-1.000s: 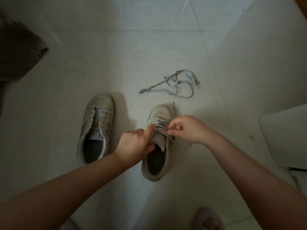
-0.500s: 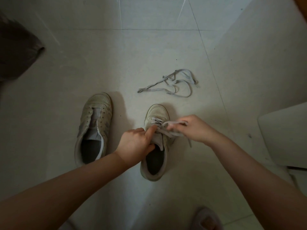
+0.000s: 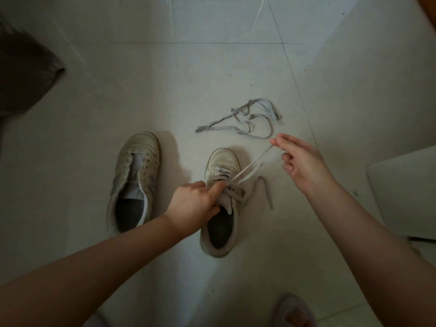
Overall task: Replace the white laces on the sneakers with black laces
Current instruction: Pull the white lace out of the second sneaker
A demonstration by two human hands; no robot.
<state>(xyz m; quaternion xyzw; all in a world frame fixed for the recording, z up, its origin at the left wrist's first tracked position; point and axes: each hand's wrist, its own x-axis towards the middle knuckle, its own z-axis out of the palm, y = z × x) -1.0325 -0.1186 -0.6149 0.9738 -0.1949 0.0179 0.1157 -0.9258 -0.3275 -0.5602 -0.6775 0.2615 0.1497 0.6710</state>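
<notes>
White lace [image 3: 250,166] runs taut from the right sneaker [image 3: 221,204] to your right hand [image 3: 299,161], pinching it beyond the toe to draw it free; your left hand [image 3: 193,204] grips the tongue, steadying it

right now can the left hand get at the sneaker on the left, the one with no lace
Probably yes. The unlaced sneaker lies on bare floor just beside the left hand, nothing between them. But that hand is gripping the tongue of the laced sneaker, so it would have to let go first.
</notes>
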